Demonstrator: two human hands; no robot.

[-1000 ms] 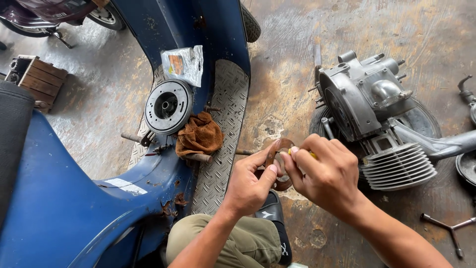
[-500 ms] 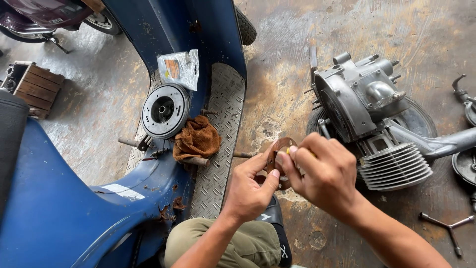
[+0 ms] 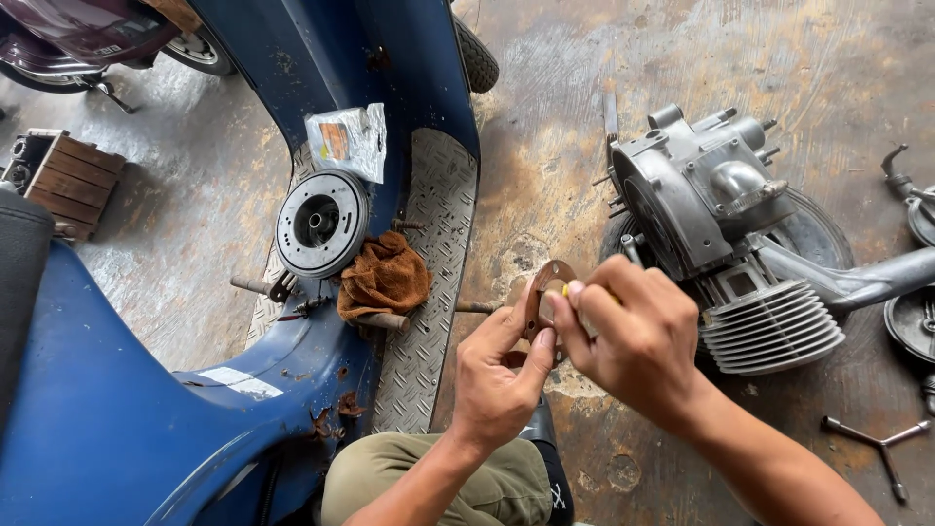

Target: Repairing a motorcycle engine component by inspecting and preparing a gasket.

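Note:
My left hand (image 3: 497, 375) pinches a small brown round plate (image 3: 539, 288) by its edge, thumb on the lower rim. My right hand (image 3: 633, 336) is closed beside it, fingertips against the plate's face, with a bit of yellow showing between the fingers; what that yellow thing is stays hidden. Both hands hover over the concrete floor between a blue scooter body (image 3: 117, 429) and a grey engine (image 3: 711, 209). My knee in olive trousers (image 3: 429, 482) is below the hands.
On the scooter's checker-plate floorboard (image 3: 429, 253) lie a round flywheel (image 3: 321, 222), a brown rag (image 3: 385, 278) and a plastic packet (image 3: 349, 139). A wooden crate (image 3: 63, 180) sits at left. A Y-shaped wrench (image 3: 877, 443) lies at lower right.
Both hands with the plate have stayed together, shifting only slightly in the view as the camera moved. The grip looks the same.

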